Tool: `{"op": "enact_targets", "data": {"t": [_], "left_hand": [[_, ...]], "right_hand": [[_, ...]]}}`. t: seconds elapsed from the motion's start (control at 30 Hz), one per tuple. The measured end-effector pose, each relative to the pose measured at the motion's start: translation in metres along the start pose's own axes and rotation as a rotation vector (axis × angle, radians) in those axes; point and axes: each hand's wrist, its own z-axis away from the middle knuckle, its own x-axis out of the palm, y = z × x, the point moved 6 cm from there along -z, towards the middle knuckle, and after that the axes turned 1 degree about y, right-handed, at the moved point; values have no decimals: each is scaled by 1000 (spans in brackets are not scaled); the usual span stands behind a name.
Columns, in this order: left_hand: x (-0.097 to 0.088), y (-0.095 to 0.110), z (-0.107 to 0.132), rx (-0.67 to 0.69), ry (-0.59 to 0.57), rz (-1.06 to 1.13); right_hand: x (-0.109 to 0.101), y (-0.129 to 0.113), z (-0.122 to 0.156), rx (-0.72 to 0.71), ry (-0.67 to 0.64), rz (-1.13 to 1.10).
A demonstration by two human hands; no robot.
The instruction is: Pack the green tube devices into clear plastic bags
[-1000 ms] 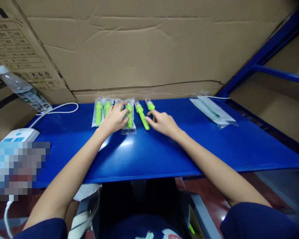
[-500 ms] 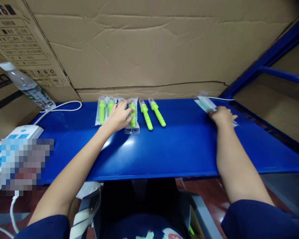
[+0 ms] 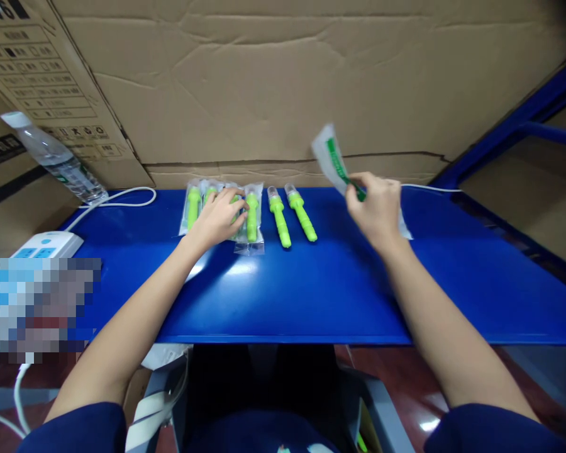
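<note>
My left hand (image 3: 221,217) lies over a row of lime-green sticks in clear plastic bags, fingers spread and partly hiding the middle ones. One bagged stick (image 3: 251,217) shows just right of its fingertips; another bagged stick (image 3: 193,207) shows at the row's left end. Beside them lie two unbagged lime-green sticks with clear domed tips, a nearer one (image 3: 280,221) and one (image 3: 302,217) to its right. My right hand (image 3: 375,207) is raised above the table, closed on a white plastic packet with a green printed strip (image 3: 331,154). The packet's lower end sticks out behind the hand.
A blue table (image 3: 287,302) has cardboard (image 3: 264,94) standing along its back. At the left are a clear water bottle (image 3: 59,160), a white power strip (image 3: 51,245) and a blurred-out object (image 3: 51,308). A white cable (image 3: 431,188) runs along the back right; a blue frame (image 3: 500,135) stands right.
My right hand has lifted the packet off the right side of the table and brought it left towards the unbagged sticks. My left hand stays over the bagged sticks.
</note>
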Motion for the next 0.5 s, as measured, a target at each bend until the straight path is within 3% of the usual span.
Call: {"op": "enact_targets", "data": {"t": [0.1, 0.2, 0.27, 0.4, 0.5], "left_hand": [[0, -5, 0, -28, -12, 4], [0, -9, 1, -48, 1, 44], [0, -7, 1, 8, 0, 87], [2, 14, 3, 257, -27, 104], [-3, 27, 5, 361, 72, 45]], "right_hand": [[11, -53, 19, -249, -45, -174], [22, -79, 39, -335, -80, -186], [30, -85, 48, -330, -102, -187], [43, -81, 52, -256, -133, -238], [47, -73, 49, -173, -141, -266]]}}
